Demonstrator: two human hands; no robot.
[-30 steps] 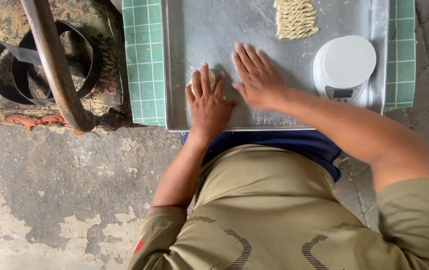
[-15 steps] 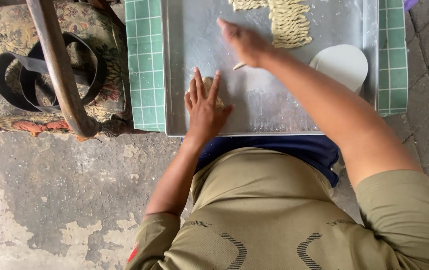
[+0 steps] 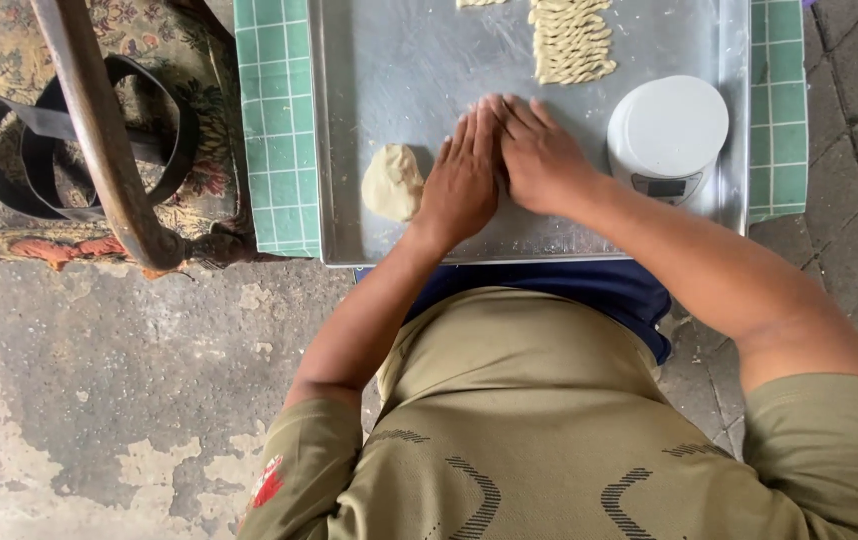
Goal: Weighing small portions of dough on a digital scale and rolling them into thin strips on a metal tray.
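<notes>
Pressing side by side on the metal tray (image 3: pixel 369 90), the left hand (image 3: pixel 461 178) and right hand (image 3: pixel 541 160) lie flat with fingers spread, gripping nothing visible. A dough lump (image 3: pixel 392 182) sits just left of them. Even, light palm pressure would suit rolling here.
</notes>
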